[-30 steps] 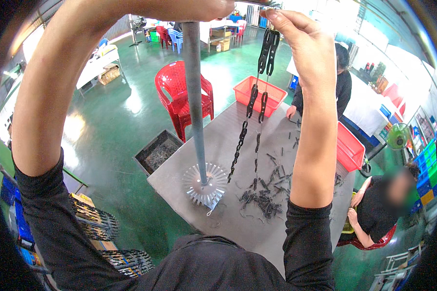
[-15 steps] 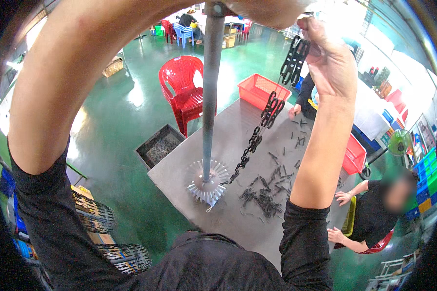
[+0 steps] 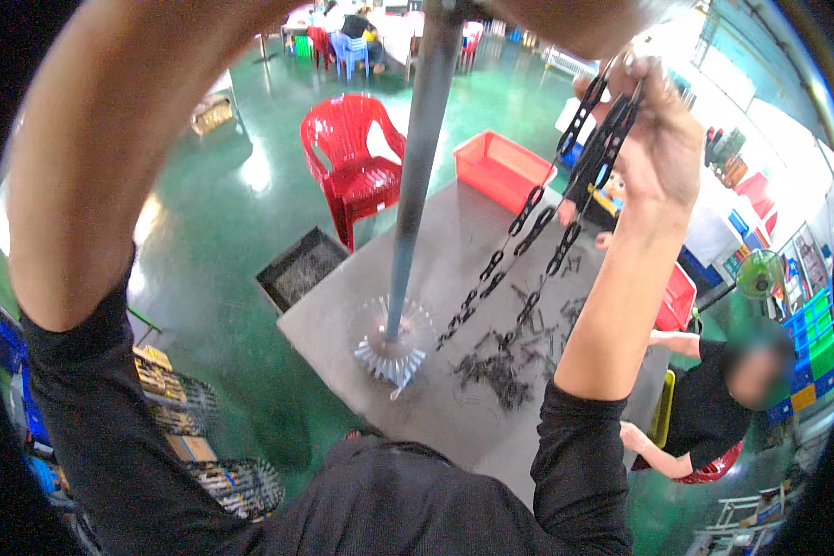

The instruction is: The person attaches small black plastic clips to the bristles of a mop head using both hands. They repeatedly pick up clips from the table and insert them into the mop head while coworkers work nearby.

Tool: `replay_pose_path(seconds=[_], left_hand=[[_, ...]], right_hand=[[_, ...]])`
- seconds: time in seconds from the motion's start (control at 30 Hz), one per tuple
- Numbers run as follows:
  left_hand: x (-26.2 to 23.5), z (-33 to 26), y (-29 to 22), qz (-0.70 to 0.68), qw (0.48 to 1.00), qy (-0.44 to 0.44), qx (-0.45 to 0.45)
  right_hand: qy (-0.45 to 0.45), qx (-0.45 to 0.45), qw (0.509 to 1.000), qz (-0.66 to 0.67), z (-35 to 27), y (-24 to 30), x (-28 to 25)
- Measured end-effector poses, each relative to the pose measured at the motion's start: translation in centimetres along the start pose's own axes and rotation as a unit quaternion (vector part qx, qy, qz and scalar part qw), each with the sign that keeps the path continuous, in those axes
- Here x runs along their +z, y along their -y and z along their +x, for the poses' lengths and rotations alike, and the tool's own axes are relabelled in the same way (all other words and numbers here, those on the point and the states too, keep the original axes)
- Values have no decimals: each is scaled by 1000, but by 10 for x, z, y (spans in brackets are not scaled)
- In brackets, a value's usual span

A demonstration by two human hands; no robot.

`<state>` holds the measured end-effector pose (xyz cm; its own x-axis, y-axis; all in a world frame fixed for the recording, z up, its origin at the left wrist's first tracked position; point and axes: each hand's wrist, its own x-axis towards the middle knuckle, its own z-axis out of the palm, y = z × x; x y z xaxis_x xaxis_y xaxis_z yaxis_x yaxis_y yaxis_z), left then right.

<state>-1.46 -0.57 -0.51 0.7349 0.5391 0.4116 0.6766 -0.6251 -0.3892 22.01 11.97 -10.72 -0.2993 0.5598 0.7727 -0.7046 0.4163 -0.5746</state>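
My right hand is raised at the upper right, its fingers closed on black chains. Several strands hang from it, slanting down over the table. Cut off by the top edge, my left hand is a blur near the top of a grey metal pole; its fingers cannot be made out. At the pole's lower end, a round metal piece with radiating fins appears over the grey table. Loose black pieces lie scattered on the tabletop beneath the chains.
A red basket stands at the table's far corner, with a red chair and a dark tray beyond the left edge. A seated co-worker is at the right, by a yellow tray. Another person's hands show across the table.
My right hand has shifted slightly right and down, and the chain strands now hang spread apart instead of bunched in one line. The pole leans more. The co-worker's hands have moved.
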Motion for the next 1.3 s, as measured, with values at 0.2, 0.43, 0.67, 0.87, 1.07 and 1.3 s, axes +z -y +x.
replay_pose_path(seconds=[0.2, 0.43, 0.67, 0.87, 1.07, 1.3], left_hand=[[-8, 11, -3, -6, 996, 6, 84], [-24, 30, -16, -66, 992, 102, -27], [-27, 49, -45, -92, 968, 123, -197], [-32, 39, -34, -140, 970, 151, -133], [-34, 26, -32, -93, 986, 127, -59], [-31, 25, -33, -100, 991, 81, 19]], right_hand=[[18, 10, 1000, 1, -3, 3, 1], [-12, 53, 984, -172, -15, 23, -4], [-207, -28, 878, -430, -16, 10, 34], [-177, -59, 892, -412, -3, 0, 50], [-26, 15, 997, -65, -5, 1, 9], [-26, -3, 994, -111, -9, 6, 13]])
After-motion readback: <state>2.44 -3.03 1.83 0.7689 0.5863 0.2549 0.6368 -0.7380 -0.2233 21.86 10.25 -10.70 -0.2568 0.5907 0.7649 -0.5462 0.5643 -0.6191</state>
